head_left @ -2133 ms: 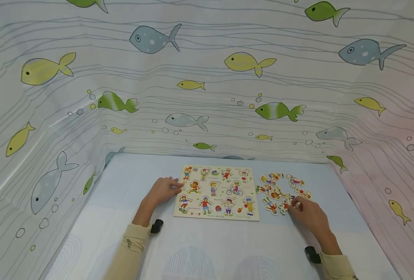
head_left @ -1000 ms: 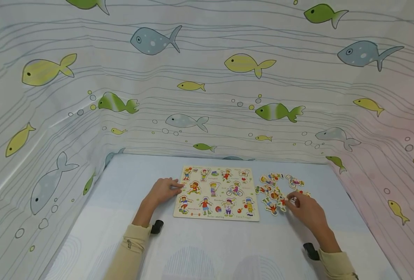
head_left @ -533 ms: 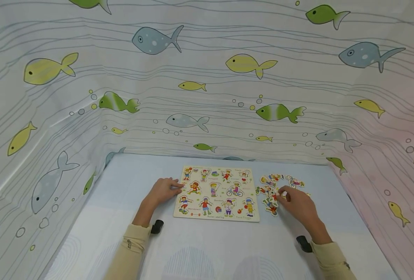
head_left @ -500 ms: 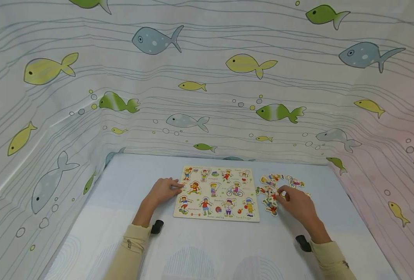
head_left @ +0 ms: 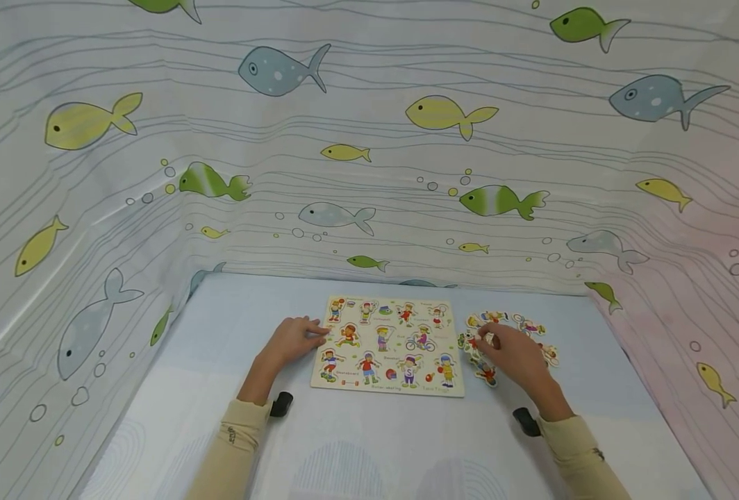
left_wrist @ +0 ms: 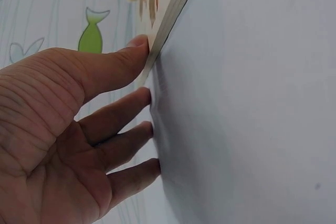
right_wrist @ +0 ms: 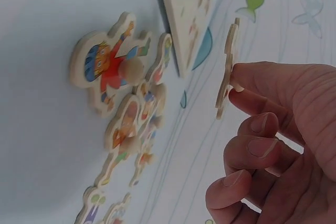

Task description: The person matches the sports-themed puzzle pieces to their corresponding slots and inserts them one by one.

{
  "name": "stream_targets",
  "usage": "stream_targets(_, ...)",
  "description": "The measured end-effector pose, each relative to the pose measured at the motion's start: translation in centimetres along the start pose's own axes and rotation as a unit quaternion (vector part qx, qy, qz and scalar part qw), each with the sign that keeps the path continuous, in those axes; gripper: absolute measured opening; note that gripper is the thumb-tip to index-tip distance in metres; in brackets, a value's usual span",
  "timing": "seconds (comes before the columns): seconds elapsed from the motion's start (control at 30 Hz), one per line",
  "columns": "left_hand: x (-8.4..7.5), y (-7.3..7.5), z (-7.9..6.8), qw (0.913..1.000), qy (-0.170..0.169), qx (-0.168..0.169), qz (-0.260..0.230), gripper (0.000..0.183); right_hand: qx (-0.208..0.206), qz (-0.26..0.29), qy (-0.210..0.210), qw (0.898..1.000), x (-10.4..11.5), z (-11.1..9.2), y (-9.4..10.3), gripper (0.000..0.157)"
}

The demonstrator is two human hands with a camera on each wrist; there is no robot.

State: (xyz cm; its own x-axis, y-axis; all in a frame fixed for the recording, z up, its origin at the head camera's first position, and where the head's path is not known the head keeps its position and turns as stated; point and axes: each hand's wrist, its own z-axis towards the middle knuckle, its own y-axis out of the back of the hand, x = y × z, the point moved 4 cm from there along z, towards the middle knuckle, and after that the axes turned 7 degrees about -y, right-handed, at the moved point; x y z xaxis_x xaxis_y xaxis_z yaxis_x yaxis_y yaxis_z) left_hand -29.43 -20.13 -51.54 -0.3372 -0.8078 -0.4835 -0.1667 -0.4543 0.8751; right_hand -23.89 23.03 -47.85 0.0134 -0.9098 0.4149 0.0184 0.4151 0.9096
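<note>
A wooden puzzle board [head_left: 428, 380] printed with children at sports lies flat on the table. At its left edge rests my left hand [head_left: 291, 342]; in the left wrist view the thumb [left_wrist: 123, 66] touches the board's edge and the other fingers extend down to the tabletop. My right hand [head_left: 519, 354] pinches a knobbed puzzle piece [right_wrist: 227, 69] between thumb and forefinger. In the right wrist view this piece is seen edge-on, raised above the table, so its picture is hidden. Loose puzzle pieces [right_wrist: 107, 69] with round wooden knobs lie below and beside that hand.
Several more pieces lie right of the board, among them a cyclist piece [head_left: 528, 324] and one by the right wrist [head_left: 549, 354]. A pale cloth covers the table [head_left: 369, 444]. Fish-printed sheeting [head_left: 376, 187] stands behind and at both sides.
My right hand has moved left across the loose pieces toward the board, carrying the puzzle piece it pinches and uncovering pieces on the right. The left hand has stayed at the board's edge.
</note>
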Motion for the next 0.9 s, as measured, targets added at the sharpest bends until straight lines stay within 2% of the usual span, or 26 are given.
stream_targets(0.23,-0.1,0.1,0.0,1.0000,0.001,0.001,0.004,0.027,-0.012,0.000,0.028,1.000,1.4,0.7,0.0,0.022)
stream_targets(0.43,0.0,0.0,0.1,1.0000,0.000,0.003,0.003,0.027,-0.010,0.002,0.035,0.999,2.5,1.5,-0.1,0.023)
stream_targets(0.63,-0.1,0.1,0.2,0.9999,-0.004,-0.008,0.007,0.026,-0.008,0.000,0.039,0.999,2.9,2.5,-0.6,0.024)
stream_targets(0.9,-0.1,-0.1,0.0,1.0000,-0.002,0.003,0.004,0.027,0.000,0.018,0.047,0.999,3.4,3.7,-1.2,0.023)
